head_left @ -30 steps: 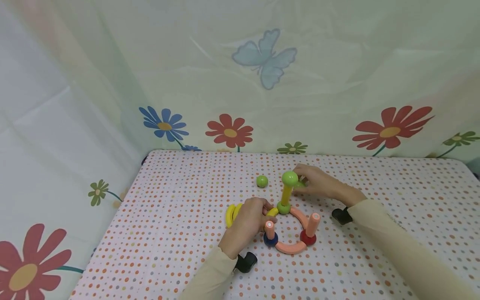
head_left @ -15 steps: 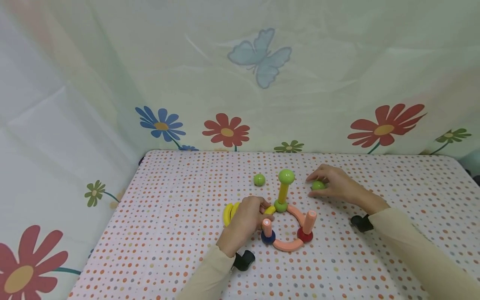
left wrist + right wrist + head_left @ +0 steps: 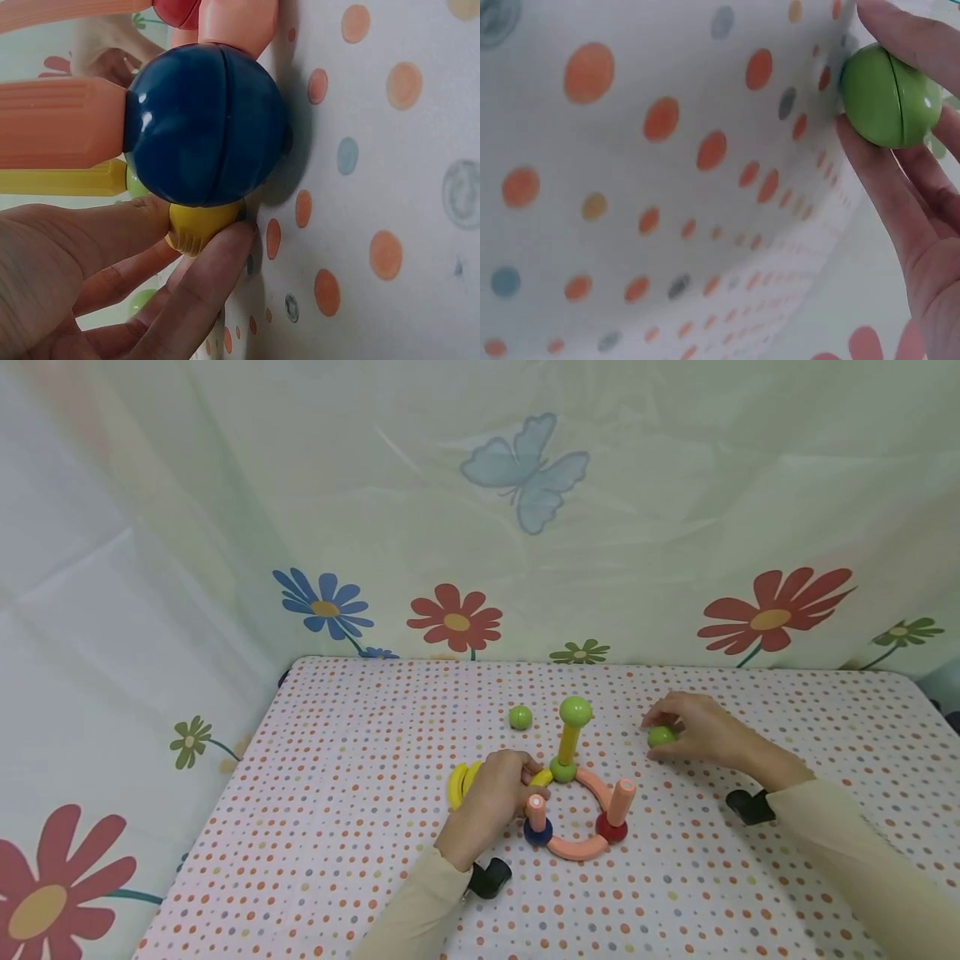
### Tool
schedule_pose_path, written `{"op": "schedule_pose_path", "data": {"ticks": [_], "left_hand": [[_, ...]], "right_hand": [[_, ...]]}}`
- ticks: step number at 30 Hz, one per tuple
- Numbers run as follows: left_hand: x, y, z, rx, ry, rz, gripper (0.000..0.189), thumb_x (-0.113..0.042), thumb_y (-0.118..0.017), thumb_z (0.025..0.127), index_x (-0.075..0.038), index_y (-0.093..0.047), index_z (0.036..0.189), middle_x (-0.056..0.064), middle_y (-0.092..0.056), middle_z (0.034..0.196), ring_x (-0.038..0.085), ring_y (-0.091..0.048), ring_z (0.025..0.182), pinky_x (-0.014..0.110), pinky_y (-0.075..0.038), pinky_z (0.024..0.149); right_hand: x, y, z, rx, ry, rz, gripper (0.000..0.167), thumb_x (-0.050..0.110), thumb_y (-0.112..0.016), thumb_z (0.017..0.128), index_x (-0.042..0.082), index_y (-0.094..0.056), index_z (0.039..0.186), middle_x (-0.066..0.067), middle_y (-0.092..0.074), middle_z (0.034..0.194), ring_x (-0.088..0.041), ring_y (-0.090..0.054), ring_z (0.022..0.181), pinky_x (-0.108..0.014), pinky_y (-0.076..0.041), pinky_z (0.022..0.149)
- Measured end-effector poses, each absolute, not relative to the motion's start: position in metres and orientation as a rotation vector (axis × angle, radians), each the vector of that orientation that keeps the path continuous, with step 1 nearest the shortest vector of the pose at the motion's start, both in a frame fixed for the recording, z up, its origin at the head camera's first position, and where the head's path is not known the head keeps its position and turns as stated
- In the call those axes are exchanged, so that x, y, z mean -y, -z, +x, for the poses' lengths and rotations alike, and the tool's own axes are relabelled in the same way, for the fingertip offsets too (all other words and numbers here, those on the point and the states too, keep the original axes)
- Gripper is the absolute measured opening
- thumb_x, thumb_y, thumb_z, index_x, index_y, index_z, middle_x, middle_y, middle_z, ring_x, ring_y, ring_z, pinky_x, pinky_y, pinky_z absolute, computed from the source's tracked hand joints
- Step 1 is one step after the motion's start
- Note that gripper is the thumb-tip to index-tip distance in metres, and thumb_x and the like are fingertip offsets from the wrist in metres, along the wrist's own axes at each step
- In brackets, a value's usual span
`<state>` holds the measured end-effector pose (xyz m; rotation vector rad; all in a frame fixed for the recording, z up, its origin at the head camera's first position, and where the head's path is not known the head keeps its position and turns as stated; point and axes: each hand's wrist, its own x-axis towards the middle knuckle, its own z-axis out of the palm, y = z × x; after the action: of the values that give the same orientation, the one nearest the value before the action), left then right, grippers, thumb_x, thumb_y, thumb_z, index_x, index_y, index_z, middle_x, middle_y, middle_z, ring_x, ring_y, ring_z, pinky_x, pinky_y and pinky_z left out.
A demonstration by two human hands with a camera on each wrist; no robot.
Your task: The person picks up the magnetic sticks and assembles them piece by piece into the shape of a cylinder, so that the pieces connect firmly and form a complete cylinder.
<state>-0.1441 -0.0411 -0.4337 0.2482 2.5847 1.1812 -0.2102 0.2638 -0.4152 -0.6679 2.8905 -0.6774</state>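
The left hand point(image 3: 491, 793) has thumb and fingers nearly closed, pinching a yellow curved piece point(image 3: 201, 227) just beside the blue ball point(image 3: 210, 124) it meets. The right hand point(image 3: 705, 732) holds a green ball point(image 3: 892, 97) between thumb and fingers, its fingers parted only by the ball's width, close over the spotted surface point(image 3: 360, 852) and well apart from the left fingers. Just beyond the left fingers, the yellow curved piece runs to a lower green ball point(image 3: 562, 769), from which a yellow stick point(image 3: 568, 746) rises to an upper green ball point(image 3: 575, 711). To the right of the left fingers, two pink curved pieces point(image 3: 577, 849) join a red ball point(image 3: 612, 828) into the ring; a pink stick stands on the red ball and another on the blue one. Loose yellow curved pieces point(image 3: 457, 787) lie left of the left fingers, partly hidden by that hand. Farther beyond those fingers sits a loose green ball point(image 3: 520, 717).
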Motion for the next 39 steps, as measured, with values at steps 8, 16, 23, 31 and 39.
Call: {"op": "schedule_pose_path", "data": {"ticks": [8,16,23,31,39], "left_hand": [[0.041,0.43,-0.14,-2.48,-1.292,0.174,0.026,-0.005,-0.08,0.092,0.002,-0.073,0.116,0.001,-0.059,0.086,0.008,-0.057,0.07,0.02,-0.048,0.056],[0.043,0.431,-0.14,-2.482,-1.295,0.165,0.028,-0.003,-0.082,0.09,0.002,-0.072,0.115,0.001,-0.061,0.089,0.009,-0.059,0.077,0.021,-0.051,0.058],[0.041,0.43,-0.141,-2.514,-1.233,0.157,0.029,-0.004,-0.084,0.088,0.001,-0.074,0.115,0.0,-0.059,0.087,0.008,-0.056,0.077,0.019,-0.047,0.057],[0.042,0.43,-0.14,-2.483,-1.293,0.177,0.029,0.0,-0.083,0.088,0.002,-0.073,0.115,0.001,-0.061,0.089,0.006,-0.06,0.08,0.02,-0.05,0.06],[0.043,0.431,-0.139,-2.475,-1.312,0.17,0.029,0.002,-0.082,0.087,0.002,-0.073,0.114,0.0,-0.061,0.09,0.006,-0.061,0.085,0.019,-0.05,0.061]], "right_hand": [[-0.257,0.379,-0.188,-2.95,0.784,-0.78,0.035,0.017,-0.096,0.075,0.004,-0.077,0.101,0.0,-0.073,0.095,-0.017,-0.067,0.086,-0.032,-0.06,0.071],[-0.223,0.332,-0.141,-2.836,1.158,-1.258,0.046,0.0,-0.096,0.07,0.02,-0.076,0.107,0.012,-0.073,0.103,-0.003,-0.067,0.094,-0.02,-0.059,0.077],[-0.213,0.335,-0.124,-2.719,1.16,-1.435,0.055,-0.003,-0.095,0.068,0.024,-0.074,0.111,0.011,-0.072,0.106,-0.005,-0.067,0.095,-0.017,-0.057,0.08],[-0.217,0.352,-0.115,-2.786,1.107,-1.329,0.053,0.004,-0.097,0.069,0.029,-0.074,0.11,0.017,-0.071,0.106,-0.005,-0.066,0.095,-0.025,-0.056,0.078],[-0.218,0.36,-0.114,-2.763,1.151,-1.33,0.06,0.003,-0.097,0.068,0.025,-0.072,0.118,0.013,-0.07,0.112,-0.005,-0.064,0.096,-0.021,-0.055,0.081]]}}
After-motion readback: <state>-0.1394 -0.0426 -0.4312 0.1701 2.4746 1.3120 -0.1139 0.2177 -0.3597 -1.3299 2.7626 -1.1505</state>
